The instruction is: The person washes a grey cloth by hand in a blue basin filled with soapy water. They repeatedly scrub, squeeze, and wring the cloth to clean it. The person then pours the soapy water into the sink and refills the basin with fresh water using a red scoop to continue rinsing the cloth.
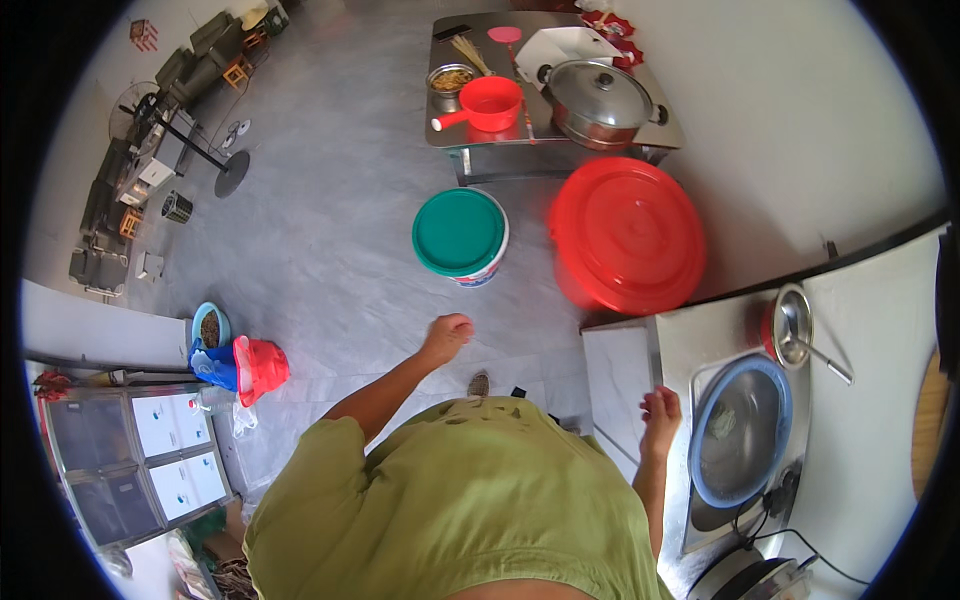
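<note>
My left hand (448, 339) hangs over the grey floor with its fingers curled in; nothing shows in it. Ahead of it stands a white bucket with a green lid (459, 231). My right hand (661, 420) is beside the metal counter (679, 352), its bent fingers somewhat apart and nothing seen in them. Nearest to that hand on the counter is a blue-rimmed basin (701, 450), with a pale clump (721, 424) inside. A metal bowl (804, 307) with a ladle (821, 360) sits beyond the basin.
A large red lidded tub (634, 232) stands before a low table (480, 139) bearing a lidded steel pot (600, 97), a red dipper (491, 103) and a bowl of food (451, 78). Left are a pedestal fan (232, 174), a red bag (261, 369) and a cabinet (142, 465).
</note>
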A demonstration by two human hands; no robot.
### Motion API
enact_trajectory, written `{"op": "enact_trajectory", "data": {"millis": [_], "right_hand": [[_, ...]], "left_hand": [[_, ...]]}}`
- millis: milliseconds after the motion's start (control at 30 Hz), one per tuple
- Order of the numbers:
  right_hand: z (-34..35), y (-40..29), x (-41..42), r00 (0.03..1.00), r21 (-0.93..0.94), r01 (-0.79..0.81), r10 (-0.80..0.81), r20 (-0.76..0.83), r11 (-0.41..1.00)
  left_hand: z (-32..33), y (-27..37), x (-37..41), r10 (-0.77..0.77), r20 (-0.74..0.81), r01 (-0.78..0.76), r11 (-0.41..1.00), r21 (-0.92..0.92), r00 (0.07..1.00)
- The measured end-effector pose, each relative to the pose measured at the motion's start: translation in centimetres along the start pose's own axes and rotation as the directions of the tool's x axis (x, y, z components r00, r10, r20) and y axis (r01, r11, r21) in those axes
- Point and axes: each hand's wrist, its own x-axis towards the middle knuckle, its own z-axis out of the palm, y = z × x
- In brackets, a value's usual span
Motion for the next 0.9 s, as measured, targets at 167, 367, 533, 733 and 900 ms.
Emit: {"op": "enact_trajectory", "data": {"millis": [167, 367, 533, 733, 900], "right_hand": [[14.0, -2.7, 2.9, 0.915, -0.199, -0.222, 0.275, 0.294, 0.954], [28.2, -4.0, 9.0, 0.726, -0.370, -0.261, 0.434, 0.533, 0.891], [41.7, -5.2, 16.2, 0.563, -0.324, -0.428, 0.530, 0.634, 0.844], [57.2, -4.7, 25.1, 0.424, -0.292, -0.585, 0.592, 0.686, 0.757], [68.3, -3.8, 30.8, 0.511, -0.201, -0.651, 0.618, 0.597, 0.732]], "left_hand": [[-10.0, -3.9, 0.4, -0.370, -0.149, 0.344, 0.922, -0.177, 0.917], [-15.3, -11.1, 0.9, -0.541, -0.192, 0.480, 0.829, -0.287, 0.819], [-18.6, -11.3, 1.5, -0.673, -0.262, 0.551, 0.726, -0.411, 0.691], [-22.7, -10.5, 3.9, -0.736, -0.296, 0.564, 0.663, -0.492, 0.608], [-23.6, -11.4, 8.2, -0.780, -0.320, 0.548, 0.612, -0.570, 0.538]]}}
